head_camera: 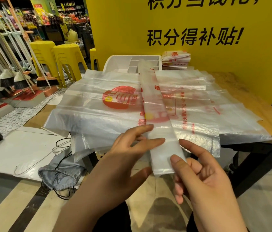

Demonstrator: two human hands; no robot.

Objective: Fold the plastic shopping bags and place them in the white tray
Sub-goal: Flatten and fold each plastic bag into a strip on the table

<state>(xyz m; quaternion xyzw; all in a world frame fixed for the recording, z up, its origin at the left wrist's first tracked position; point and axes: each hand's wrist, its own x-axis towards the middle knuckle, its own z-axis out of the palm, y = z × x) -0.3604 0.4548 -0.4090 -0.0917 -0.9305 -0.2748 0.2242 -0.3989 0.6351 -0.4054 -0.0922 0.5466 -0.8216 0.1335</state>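
Pinching a lengthwise-folded plastic bag (155, 104) at lower centre, right hand (203, 181) grips its near end, left hand (123, 156) rests straight-fingered on it (next, probably: crosswise folds, then white tray (113, 63), upper centre).

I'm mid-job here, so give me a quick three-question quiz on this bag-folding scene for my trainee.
1. True or false: the right hand pinches the near end of the folded bag strip.
2. The stack of folded bags sits: A) inside the white tray; B) right of the tray; C) left of the tray.
3. Which hand lays straight fingers on the strip?
Key: 1 true; 2 B; 3 the left hand.
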